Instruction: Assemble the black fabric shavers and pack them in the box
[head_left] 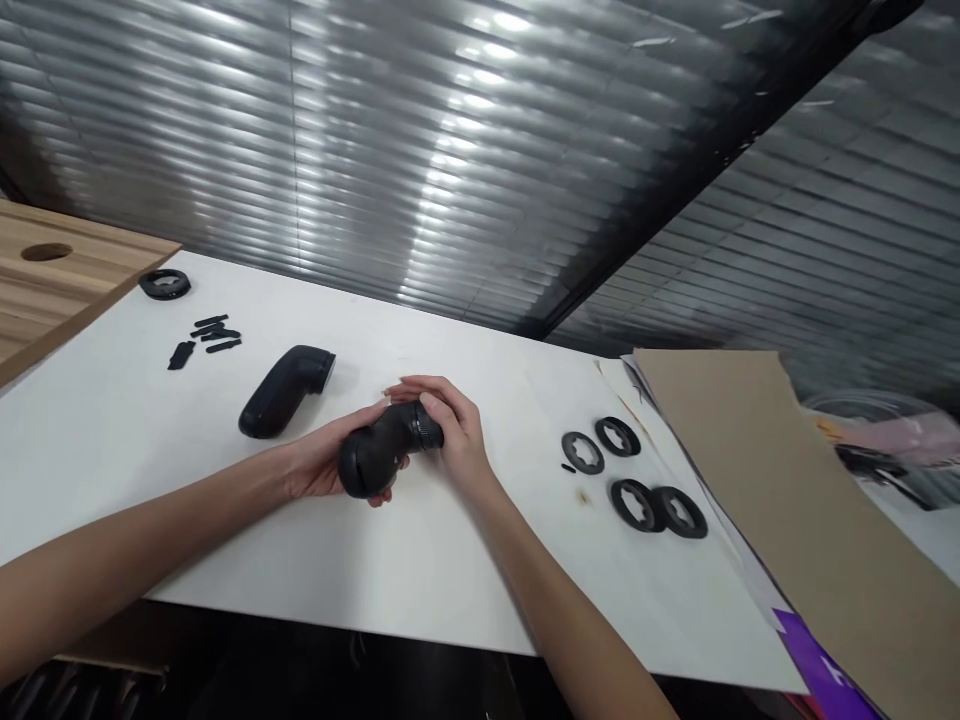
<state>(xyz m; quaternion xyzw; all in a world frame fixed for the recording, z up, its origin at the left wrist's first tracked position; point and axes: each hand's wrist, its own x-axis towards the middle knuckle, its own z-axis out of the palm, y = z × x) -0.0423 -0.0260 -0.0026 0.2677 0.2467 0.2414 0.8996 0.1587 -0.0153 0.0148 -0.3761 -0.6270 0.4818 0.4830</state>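
My left hand [319,462] is closed from below around a black bent handheld device housing [379,450], its rounded end toward me. My right hand [459,428] grips the ribbed collar [426,425] at the other end, thumb on top and fingers around the far side. The housing is held above the white table. A second black bent housing [281,392] lies left of my hands, its open end facing right. To the right lie several black rings with notched openings, among them a flat ring [583,453] and a thicker ring [637,505].
Several small black strips [216,330] and another black ring [165,284] lie at the left of the white table [442,580]. A wooden board [82,265] borders it on the left, brown cardboard [780,500] on the right. Metallic blinds [360,150] stand behind.
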